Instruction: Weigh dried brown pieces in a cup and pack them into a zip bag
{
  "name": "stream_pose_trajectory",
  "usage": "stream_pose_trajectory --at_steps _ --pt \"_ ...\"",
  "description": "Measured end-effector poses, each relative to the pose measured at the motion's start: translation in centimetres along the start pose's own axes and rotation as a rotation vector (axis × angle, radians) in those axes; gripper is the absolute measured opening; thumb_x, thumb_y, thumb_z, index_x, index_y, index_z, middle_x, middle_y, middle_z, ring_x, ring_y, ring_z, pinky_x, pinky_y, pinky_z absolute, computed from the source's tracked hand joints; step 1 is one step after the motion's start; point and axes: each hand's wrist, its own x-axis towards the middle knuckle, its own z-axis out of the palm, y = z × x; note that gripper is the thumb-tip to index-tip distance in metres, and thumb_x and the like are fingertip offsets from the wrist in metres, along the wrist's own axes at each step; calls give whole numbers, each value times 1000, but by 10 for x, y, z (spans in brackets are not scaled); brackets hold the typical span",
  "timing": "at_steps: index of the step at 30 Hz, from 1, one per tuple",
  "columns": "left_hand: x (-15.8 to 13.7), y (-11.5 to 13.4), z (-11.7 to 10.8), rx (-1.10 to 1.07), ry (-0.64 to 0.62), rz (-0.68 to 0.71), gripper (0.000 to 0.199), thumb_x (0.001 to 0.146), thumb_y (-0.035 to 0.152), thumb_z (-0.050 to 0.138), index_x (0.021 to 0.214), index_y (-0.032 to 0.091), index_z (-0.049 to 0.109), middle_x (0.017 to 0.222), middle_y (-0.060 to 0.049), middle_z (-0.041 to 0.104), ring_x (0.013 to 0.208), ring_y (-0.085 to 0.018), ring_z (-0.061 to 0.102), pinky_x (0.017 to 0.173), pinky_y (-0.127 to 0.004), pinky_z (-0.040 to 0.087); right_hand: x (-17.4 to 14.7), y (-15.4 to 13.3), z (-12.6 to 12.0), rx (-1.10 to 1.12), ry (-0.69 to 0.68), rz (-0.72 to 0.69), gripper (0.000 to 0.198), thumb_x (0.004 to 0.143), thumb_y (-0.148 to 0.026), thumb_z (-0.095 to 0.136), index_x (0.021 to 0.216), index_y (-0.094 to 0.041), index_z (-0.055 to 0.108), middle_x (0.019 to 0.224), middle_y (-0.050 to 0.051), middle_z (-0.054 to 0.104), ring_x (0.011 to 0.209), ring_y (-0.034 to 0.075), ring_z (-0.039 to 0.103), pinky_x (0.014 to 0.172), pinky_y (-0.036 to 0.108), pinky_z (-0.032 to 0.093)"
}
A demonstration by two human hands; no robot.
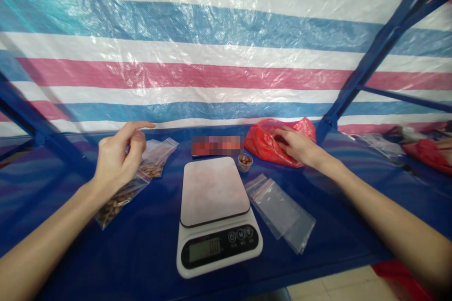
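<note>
My left hand (122, 153) hovers over the left of the table, index finger stretched out and the other fingers loosely bent, with nothing visible in it. Below it lie a clear zip bag of brown nuts or beans (115, 204) and another zip bag with similar pieces (151, 169). On the right, my right hand (294, 143) is at the mouth of a red plastic bag (263, 143), fingers curled into its folds; the fingertips are partly hidden. Between the hands stands a white kitchen scale (215, 193), its display reading 0.0. A small clear cup of brown pieces (245, 162) sits behind its right corner.
Flat clear zip bags (282, 211) lie right of the scale on the blue table (148, 254). A red box (217, 146), blurred out, sits behind the scale. Blue metal posts (367, 51) and a striped plastic sheet (197, 75) bound the back. More bags (429, 153) lie far right.
</note>
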Motion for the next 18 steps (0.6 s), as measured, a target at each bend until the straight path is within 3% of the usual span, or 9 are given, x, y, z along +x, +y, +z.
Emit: stream_pose_trajectory --at_steps 5,7,12,18 --pt "-1 4 2 -9 -4 -8 36 105 26 43 121 16 74 62 8 59 54 -7 54 63 -18 43 4 14 4 16 28 -2 20 91 -11 56 95 -22 72 95 8 78 86 25 73 79 33 53" --pt "-1 5 2 -14 3 -7 36 105 27 44 120 15 74 61 8 58 53 -7 53 63 -18 43 5 16 6 8 54 -26 22 92 -12 56 98 -21 75 103 10 79 93 26 74 84 34 56" --pt "-1 4 5 -33 -5 -16 35 105 28 45 119 16 75 61 8 59 52 -8 53 61 -19 43 5 18 13 31 49 -81 41 93 -13 54 127 -18 76 132 15 75 117 30 73 105 39 55" --pt "-1 2 7 -88 -29 -63 34 105 30 46 120 18 74 58 8 57 50 -9 51 58 -21 42 9 20 12 68 20 -123 33 87 -6 51 107 -19 75 121 16 75 109 29 74 98 38 56"
